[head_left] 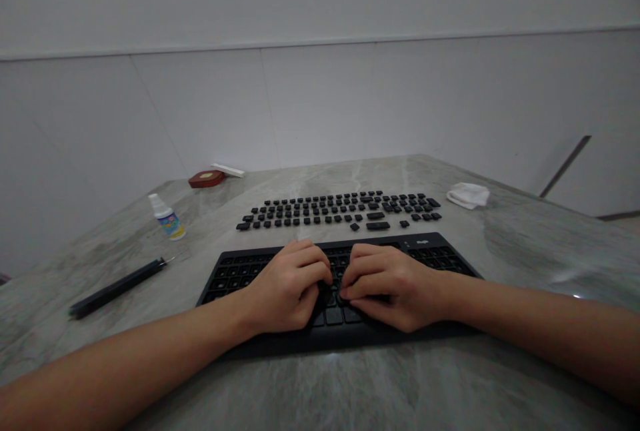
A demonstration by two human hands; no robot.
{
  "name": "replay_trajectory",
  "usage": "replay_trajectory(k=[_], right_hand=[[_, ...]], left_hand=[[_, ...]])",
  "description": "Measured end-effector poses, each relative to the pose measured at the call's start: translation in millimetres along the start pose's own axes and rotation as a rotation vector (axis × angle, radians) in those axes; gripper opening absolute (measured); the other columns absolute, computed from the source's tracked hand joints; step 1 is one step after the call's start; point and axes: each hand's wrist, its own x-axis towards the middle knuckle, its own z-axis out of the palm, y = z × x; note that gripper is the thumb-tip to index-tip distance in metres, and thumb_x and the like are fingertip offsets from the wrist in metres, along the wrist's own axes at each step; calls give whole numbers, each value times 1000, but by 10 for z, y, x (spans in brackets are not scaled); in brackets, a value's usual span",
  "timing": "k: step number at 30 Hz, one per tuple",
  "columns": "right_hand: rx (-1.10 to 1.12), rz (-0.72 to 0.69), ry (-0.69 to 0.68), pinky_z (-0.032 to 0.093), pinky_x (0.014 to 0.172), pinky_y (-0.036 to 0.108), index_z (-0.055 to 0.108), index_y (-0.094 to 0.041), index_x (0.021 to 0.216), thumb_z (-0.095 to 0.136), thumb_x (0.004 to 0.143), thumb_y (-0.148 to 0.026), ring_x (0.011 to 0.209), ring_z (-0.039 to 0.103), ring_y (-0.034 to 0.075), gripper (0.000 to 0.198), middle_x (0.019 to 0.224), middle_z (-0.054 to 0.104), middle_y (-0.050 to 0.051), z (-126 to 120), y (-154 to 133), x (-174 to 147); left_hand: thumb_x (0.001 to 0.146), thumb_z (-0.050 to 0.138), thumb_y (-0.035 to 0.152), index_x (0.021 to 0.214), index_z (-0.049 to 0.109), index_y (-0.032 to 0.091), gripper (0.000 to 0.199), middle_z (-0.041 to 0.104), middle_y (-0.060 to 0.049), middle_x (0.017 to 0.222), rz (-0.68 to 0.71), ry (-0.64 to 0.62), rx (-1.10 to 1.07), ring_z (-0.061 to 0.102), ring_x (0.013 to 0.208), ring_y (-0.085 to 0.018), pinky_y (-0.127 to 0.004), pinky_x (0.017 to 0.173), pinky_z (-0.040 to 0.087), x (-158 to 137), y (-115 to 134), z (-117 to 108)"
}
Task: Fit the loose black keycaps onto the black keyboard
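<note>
A black keyboard [330, 344] lies in front of me, with many of its keycaps off and open sockets showing. Some keycaps [334, 315] are fitted in its lower middle rows. My left hand [293, 284] rests over the middle of the keyboard, fingers curled down and fingertips against it. Close by on the right, my right hand [393, 284] bends its fingers together toward the same spot. Whatever the fingertips of either hand grip is hidden. Beyond the keyboard, loose black keycaps [313, 211] are laid out in rows on the grey marbled table [320, 391].
To the left lie a dark pen-like tool [117, 289] with a thin metal tip and a small white spray bottle [169, 219], standing tilted in view. A reddish-brown case [207, 179] and a white strip [229, 170] sit at the back. A crumpled white cloth [468, 195] is at right.
</note>
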Motion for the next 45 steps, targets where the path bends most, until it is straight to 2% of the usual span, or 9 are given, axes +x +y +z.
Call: replay_trajectory(k=[7, 12, 16, 24, 32, 41, 45], right_hand=[[7, 5, -3, 53, 70, 33, 72, -13, 93, 60, 93, -13, 79, 59, 18, 12, 91, 75, 9, 5, 19, -20], [30, 30, -35, 52, 70, 33, 72, -12, 92, 58, 91, -13, 78, 58, 18, 14, 91, 74, 10, -19, -11, -10], [36, 36, -46, 51, 68, 33, 72, -12, 91, 56, 89, -12, 76, 57, 18, 16, 89, 73, 10, -24, -25, -10], [59, 42, -19, 52, 71, 33, 72, -11, 91, 56, 87, -10, 78, 60, 18, 17, 90, 72, 11, -12, -14, -12], [32, 20, -50, 52, 73, 33, 72, -10, 92, 54, 86, -10, 79, 58, 18, 19, 91, 70, 12, -20, -6, -15], [-160, -38, -177, 50, 71, 33, 68, -12, 79, 46, 92, -12, 77, 55, 19, 25, 87, 67, 11, -44, -106, 48], [-111, -3, -162, 51, 72, 34, 66, -13, 75, 47, 93, -16, 77, 56, 19, 27, 85, 64, 10, -3, -83, 18]], left_hand=[[76, 41, -3, 86, 65, 15, 32, 67, -8, 87, 4, 8, 7, 59, 79, -20, -36, 71, 49, 0, 2, -1], [73, 43, -4, 80, 68, 15, 32, 67, -7, 89, 99, 4, -60, 59, 81, -20, -36, 74, 50, -6, -6, -14], [72, 44, -4, 75, 68, 15, 31, 67, -6, 85, 118, -33, -78, 59, 79, -19, -36, 73, 49, -9, -16, -10], [75, 43, -4, 102, 70, 14, 42, 68, -8, 87, 135, -23, -87, 61, 78, -20, -35, 71, 52, -9, -8, -32], [75, 42, -3, 96, 73, 15, 41, 67, -8, 87, 120, -64, -77, 60, 80, -19, -34, 73, 52, 10, -5, -42], [76, 41, -5, 100, 70, 15, 42, 72, -8, 95, 194, -90, -56, 57, 85, -21, -36, 78, 53, 3, -3, -24], [76, 42, -4, 99, 69, 16, 41, 72, -9, 97, 177, -128, -80, 59, 87, -21, -37, 81, 54, 5, -9, -32]])
